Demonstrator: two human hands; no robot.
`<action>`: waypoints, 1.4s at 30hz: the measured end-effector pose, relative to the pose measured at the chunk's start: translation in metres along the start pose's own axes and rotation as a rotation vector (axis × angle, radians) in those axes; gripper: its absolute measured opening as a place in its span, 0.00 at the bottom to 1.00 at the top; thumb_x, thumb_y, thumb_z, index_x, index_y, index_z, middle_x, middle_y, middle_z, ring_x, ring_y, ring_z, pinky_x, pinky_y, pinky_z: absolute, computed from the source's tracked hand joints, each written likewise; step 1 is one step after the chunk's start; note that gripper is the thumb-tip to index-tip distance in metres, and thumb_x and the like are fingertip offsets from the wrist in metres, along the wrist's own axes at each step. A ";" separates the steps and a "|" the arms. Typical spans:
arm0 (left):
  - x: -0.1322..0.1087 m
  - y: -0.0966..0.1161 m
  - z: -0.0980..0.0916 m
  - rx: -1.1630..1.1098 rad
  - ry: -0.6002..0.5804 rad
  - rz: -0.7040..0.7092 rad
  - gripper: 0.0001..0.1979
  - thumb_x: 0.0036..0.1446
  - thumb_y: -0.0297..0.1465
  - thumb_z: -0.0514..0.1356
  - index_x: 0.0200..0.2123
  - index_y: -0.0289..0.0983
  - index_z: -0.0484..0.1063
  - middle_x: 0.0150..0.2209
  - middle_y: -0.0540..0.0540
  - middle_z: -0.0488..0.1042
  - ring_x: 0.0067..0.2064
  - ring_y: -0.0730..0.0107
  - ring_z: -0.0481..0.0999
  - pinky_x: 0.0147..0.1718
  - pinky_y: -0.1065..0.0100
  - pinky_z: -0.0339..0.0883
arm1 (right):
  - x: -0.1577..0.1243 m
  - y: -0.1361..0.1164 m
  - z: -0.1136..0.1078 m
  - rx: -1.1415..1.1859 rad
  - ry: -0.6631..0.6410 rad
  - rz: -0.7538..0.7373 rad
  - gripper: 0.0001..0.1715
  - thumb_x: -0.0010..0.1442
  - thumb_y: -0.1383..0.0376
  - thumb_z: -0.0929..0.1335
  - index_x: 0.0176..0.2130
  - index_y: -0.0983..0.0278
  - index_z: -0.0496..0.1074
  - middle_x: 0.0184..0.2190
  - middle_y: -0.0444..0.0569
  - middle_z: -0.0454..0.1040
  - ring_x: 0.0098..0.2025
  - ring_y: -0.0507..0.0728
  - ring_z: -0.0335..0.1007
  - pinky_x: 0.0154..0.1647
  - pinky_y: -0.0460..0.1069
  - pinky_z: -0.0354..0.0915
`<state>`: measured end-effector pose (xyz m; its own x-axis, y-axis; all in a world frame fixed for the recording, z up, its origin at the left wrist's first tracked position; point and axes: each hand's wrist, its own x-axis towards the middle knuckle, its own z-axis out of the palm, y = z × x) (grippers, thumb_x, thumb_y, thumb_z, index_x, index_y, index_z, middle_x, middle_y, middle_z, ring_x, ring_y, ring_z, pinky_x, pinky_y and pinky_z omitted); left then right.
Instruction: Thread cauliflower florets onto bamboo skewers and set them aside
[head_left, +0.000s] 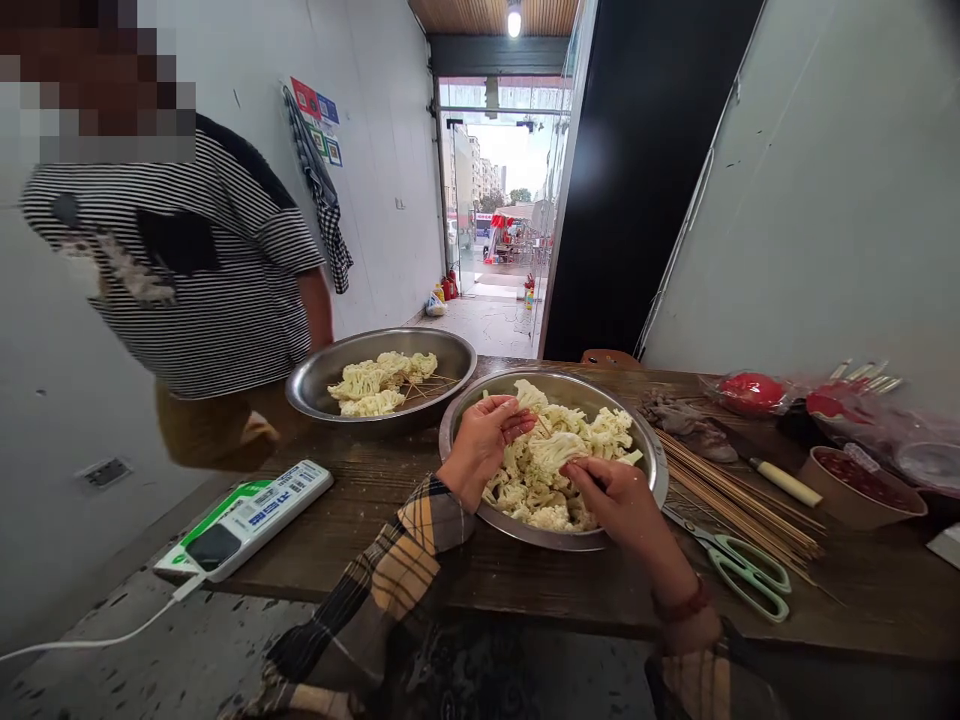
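My left hand (pixel 484 445) is over the left side of a steel basin (pixel 658 470), its fingers curled together. Whatever those fingers grip is too small to make out. Between my hands a pale cauliflower floret (pixel 559 452) is raised over the heap, and my right hand (pixel 611 497) pinches its lower right edge. Loose cauliflower pieces (pixel 551 517) fill the basin under both hands. Farther back on the left, a second steel basin (pixel 307 388) holds cauliflower pieces (pixel 375 385) with thin bamboo sticks (pixel 435 388) poking out to the right.
Right of the basin lie bamboo skewers (pixel 735 490), green-handled scissors (pixel 750 575) and a knife with a pale handle (pixel 787 482). A paper bowl of red food (pixel 862 485) stands beyond. At left are a white device with a cable (pixel 259 520) and a person in a striped shirt (pixel 217 290).
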<state>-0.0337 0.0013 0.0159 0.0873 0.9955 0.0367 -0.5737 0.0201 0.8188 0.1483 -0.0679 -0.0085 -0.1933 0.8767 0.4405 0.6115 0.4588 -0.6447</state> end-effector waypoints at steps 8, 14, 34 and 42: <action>0.000 0.001 0.001 0.031 0.001 -0.016 0.07 0.48 0.27 0.65 0.30 0.32 0.70 0.25 0.44 0.76 0.28 0.69 0.78 0.33 0.68 0.73 | 0.000 -0.002 0.000 -0.016 0.001 -0.012 0.25 0.64 0.55 0.60 0.22 0.65 0.70 0.16 0.41 0.64 0.22 0.51 0.60 0.25 0.45 0.54; -0.001 0.001 0.002 0.035 0.032 0.009 0.08 0.48 0.28 0.66 0.29 0.32 0.70 0.24 0.44 0.76 0.27 0.70 0.77 0.32 0.69 0.72 | 0.000 -0.002 0.000 -0.011 0.000 -0.025 0.24 0.64 0.56 0.60 0.23 0.65 0.71 0.19 0.44 0.69 0.24 0.52 0.64 0.26 0.46 0.56; -0.005 0.001 0.001 0.218 -0.024 0.153 0.13 0.43 0.34 0.68 0.28 0.32 0.71 0.22 0.48 0.73 0.24 0.74 0.73 0.26 0.72 0.66 | -0.001 0.001 0.001 -0.007 0.001 -0.039 0.24 0.63 0.56 0.61 0.24 0.65 0.73 0.20 0.44 0.71 0.25 0.53 0.65 0.27 0.46 0.58; -0.003 -0.001 0.000 0.316 -0.069 0.228 0.09 0.47 0.33 0.65 0.29 0.33 0.72 0.21 0.49 0.72 0.24 0.75 0.71 0.24 0.74 0.61 | -0.002 -0.001 0.000 -0.004 0.036 -0.010 0.23 0.63 0.57 0.61 0.24 0.64 0.73 0.21 0.45 0.73 0.25 0.54 0.69 0.28 0.46 0.61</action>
<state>-0.0338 -0.0013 0.0148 0.0472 0.9623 0.2680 -0.3062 -0.2414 0.9208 0.1482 -0.0702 -0.0089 -0.1722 0.8661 0.4693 0.6123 0.4673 -0.6377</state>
